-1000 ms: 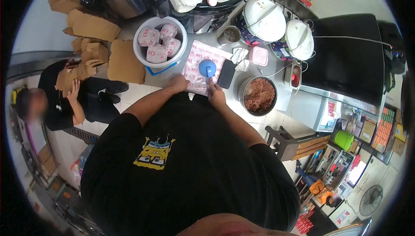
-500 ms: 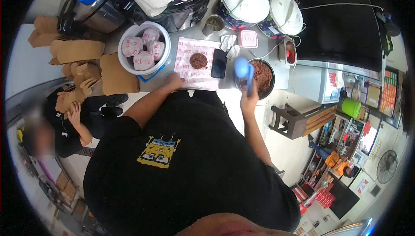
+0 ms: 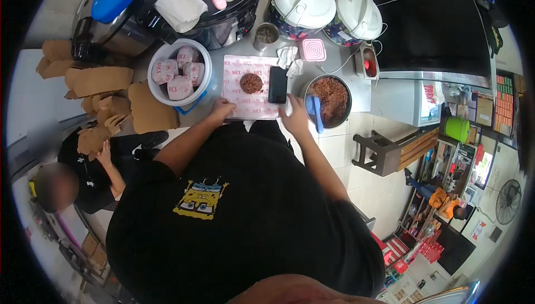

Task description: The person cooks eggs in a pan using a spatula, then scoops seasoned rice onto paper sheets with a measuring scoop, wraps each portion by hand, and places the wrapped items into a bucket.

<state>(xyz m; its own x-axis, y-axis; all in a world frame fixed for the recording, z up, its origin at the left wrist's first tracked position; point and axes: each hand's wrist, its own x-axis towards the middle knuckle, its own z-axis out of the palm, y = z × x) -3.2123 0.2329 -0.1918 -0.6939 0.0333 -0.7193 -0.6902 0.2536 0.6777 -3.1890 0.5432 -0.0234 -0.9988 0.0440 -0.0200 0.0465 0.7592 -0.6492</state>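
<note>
A round mound of brown rice (image 3: 251,84) sits on the printed wrapping paper (image 3: 262,106). My left hand (image 3: 223,108) is at the paper's near left corner, its fingers closed on the edge. My right hand (image 3: 295,113) is beside the paper's near right corner, just below the black phone (image 3: 277,85); whether it grips anything is unclear. The blue scoop (image 3: 316,115) rests at the left rim of the pot (image 3: 350,100), which holds more brown rice. Several wrapped rice packs (image 3: 180,88) lie in the white tub (image 3: 209,75).
Brown cardboard pieces (image 3: 150,109) lie at the left, where a seated person (image 3: 92,164) holds one. Behind are a metal cup (image 3: 266,35), a pink square box (image 3: 313,50), crumpled tissue (image 3: 288,60), lidded pots (image 3: 304,3) and a black cooker (image 3: 231,22).
The scoop has gone from over the paper to the pot, uncovering the rice mound, and my right hand has let it go and come back left. My left hand stays near the paper's corner.
</note>
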